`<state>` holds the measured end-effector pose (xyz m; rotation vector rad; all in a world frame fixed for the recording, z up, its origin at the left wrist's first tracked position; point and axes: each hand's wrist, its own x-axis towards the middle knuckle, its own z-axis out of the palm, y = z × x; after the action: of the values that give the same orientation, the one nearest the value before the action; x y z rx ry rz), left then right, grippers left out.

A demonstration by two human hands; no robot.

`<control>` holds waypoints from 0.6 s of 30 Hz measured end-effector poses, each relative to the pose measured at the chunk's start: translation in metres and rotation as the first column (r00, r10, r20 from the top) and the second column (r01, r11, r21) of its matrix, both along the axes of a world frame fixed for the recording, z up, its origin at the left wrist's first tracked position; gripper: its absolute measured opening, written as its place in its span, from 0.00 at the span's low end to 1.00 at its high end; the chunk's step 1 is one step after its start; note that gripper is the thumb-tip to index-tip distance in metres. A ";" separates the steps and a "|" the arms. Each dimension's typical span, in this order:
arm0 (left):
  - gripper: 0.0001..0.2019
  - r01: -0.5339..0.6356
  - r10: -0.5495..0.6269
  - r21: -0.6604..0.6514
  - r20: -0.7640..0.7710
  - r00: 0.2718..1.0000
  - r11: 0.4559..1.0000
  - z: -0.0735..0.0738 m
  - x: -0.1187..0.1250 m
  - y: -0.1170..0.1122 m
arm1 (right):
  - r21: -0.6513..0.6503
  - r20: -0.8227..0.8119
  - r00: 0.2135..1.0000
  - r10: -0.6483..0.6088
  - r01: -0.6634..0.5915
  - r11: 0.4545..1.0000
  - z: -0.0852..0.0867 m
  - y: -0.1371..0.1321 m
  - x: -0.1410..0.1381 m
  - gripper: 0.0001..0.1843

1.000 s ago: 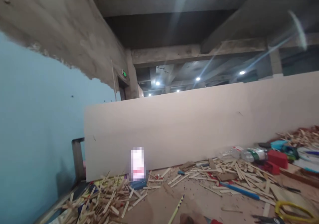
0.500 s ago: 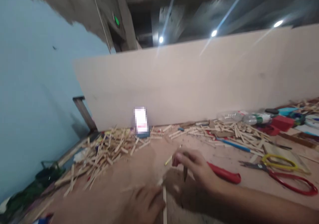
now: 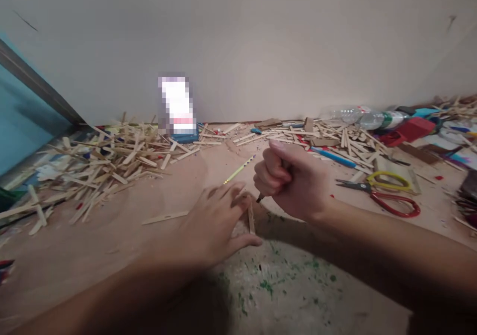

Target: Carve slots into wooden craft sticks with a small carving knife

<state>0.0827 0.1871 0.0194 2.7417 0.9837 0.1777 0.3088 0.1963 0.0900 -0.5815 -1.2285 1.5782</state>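
Observation:
My left hand (image 3: 218, 220) lies palm down on the table with its fingers stretched out and thumb apart. A short flat wooden stick (image 3: 251, 220) stands out between its index finger and thumb. Another wooden stick (image 3: 164, 218) runs out to the left from beneath this hand. My right hand (image 3: 288, 181) is closed in a fist just to the right. From the bottom of the fist pokes the dark pointed tip of a thin tool (image 3: 260, 197); the fingers hide the rest. A yellow pencil (image 3: 238, 170) lies beyond the left fingertips.
Piles of wooden sticks (image 3: 130, 151) lie at the left and back. A lit phone (image 3: 179, 104) leans against the board. Scissors (image 3: 372, 188) with yellow and red handles, a blue pen-shaped tool (image 3: 333, 157), a plastic bottle (image 3: 376, 119) and a red block (image 3: 408, 131) lie right.
The view has tipped down, showing more table. My left hand has spread out beside the short stick. My right hand has turned into a tighter fist, and the red-handled object near its wrist is now hidden.

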 end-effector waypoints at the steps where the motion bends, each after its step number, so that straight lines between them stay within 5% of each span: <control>1: 0.45 0.006 -0.006 -0.008 0.015 1.000 1.000 0.000 0.005 0.003 | 0.005 0.003 1.000 -0.003 0.003 1.000 -0.002 0.000 0.002 0.52; 8: 0.49 -0.011 0.014 -0.022 0.132 0.991 1.000 -0.011 0.006 0.013 | -0.008 0.047 0.999 0.014 -0.014 1.000 -0.011 -0.003 0.013 0.52; 18: 0.38 0.000 -0.011 0.051 0.199 0.980 0.999 -0.012 0.001 -0.001 | -0.174 0.251 0.939 0.236 -0.196 0.965 -0.004 -0.006 0.038 0.40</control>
<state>0.0835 0.1863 0.0070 2.7057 0.9286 0.4730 0.3471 0.1903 0.0859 -0.7992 -1.4260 1.8300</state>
